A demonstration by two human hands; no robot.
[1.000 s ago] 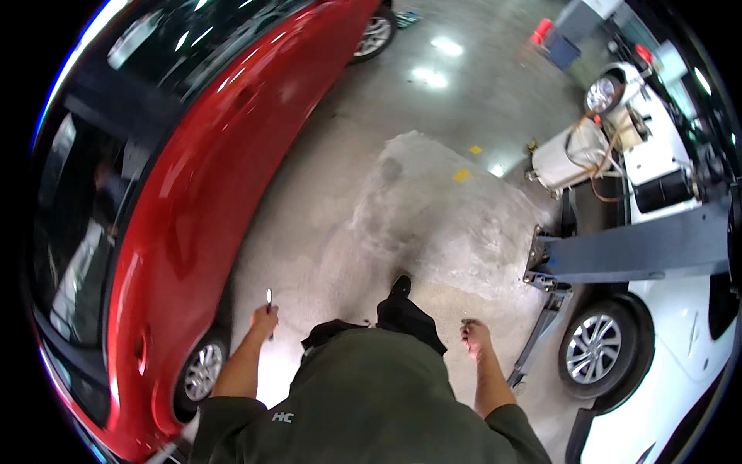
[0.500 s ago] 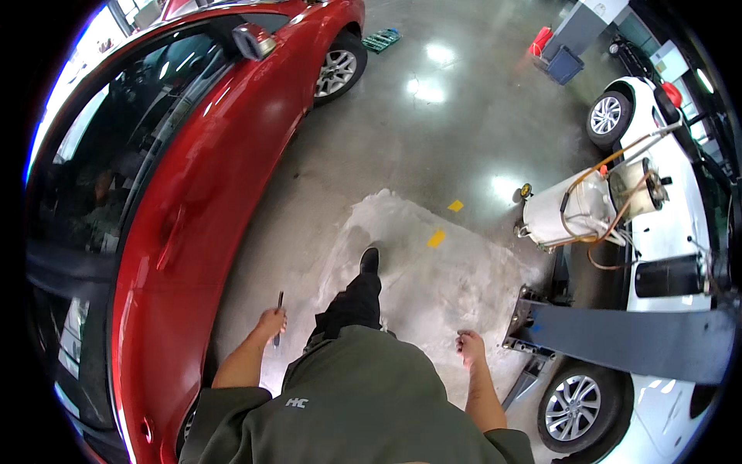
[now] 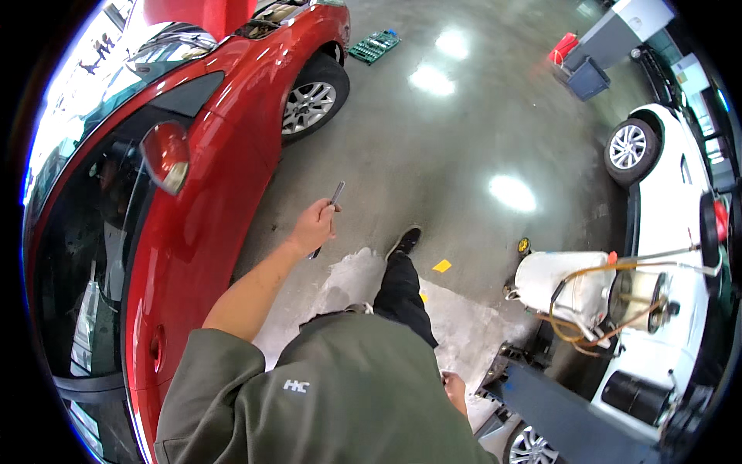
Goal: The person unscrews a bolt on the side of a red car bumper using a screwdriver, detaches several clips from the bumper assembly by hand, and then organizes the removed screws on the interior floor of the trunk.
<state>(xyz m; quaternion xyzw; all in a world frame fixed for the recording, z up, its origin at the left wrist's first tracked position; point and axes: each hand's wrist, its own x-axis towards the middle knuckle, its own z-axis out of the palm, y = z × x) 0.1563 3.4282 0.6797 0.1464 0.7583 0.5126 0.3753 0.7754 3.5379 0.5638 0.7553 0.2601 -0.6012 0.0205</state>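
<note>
My left hand (image 3: 315, 223) is stretched forward beside the red car (image 3: 189, 255), its fingers wrapped round a slim hand tool (image 3: 338, 192). The tool's silvery end sticks out past the fingers, and a dark end shows below the palm; its exact kind is unclear. Low by my right side, my right hand (image 3: 454, 387) is partly hidden behind my shirt. Its fingers look curled in, and I cannot make out whether anything is in them.
On the floor by the red car's front wheel (image 3: 309, 104) lies a green tool case (image 3: 374, 47). To the right stand a white wheeled tank (image 3: 560, 286) with hoses, a grey lift arm (image 3: 568, 398) and a white car (image 3: 676, 309). A blue-grey bin (image 3: 589, 79) is farther off.
I have stepped forward along the red car, and its front wheel and mirror are nearer. My left hand has swung forward with the tool; my right hand has dropped back beside my body.
</note>
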